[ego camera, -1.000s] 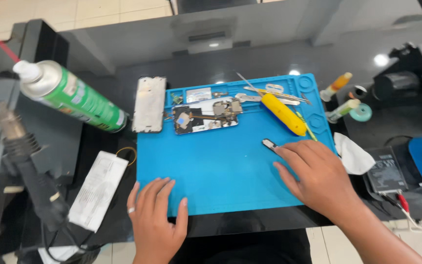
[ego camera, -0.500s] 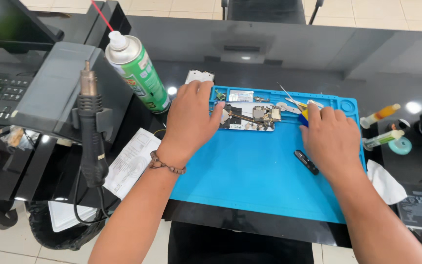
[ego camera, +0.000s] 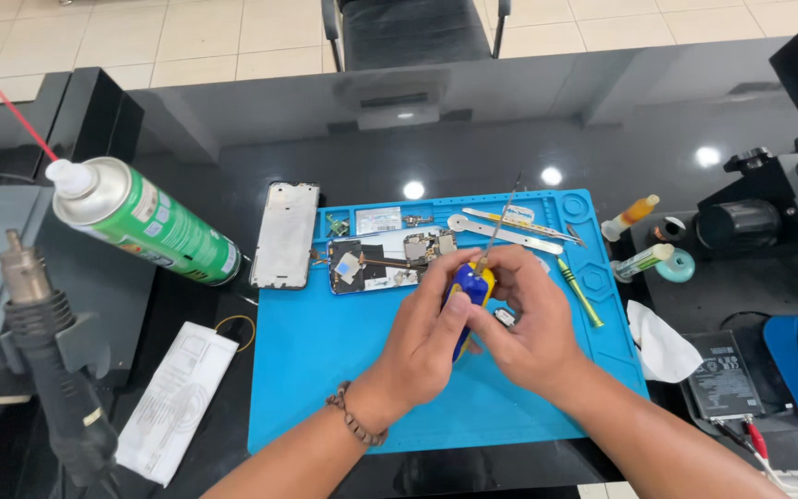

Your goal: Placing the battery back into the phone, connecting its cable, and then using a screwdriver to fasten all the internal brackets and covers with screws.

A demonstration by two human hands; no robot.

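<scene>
Both hands, left hand (ego camera: 431,337) and right hand (ego camera: 533,323), grip the screwdriver (ego camera: 475,286), its tip pointing up and away above the phone (ego camera: 385,261).

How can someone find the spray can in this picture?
Start at the blue work mat on the dark table. Left of it, past the detached phone panel, the spray can lies tilted. It alone is green, with a white cap and thin red straw.

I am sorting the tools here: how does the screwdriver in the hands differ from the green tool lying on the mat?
The screwdriver has a thick yellow-and-blue handle; the green tool is thin and one colour. The screwdriver is held up by both hands; the green tool lies flat on the blue mat, untouched. Both are long and slim-tipped.
</scene>
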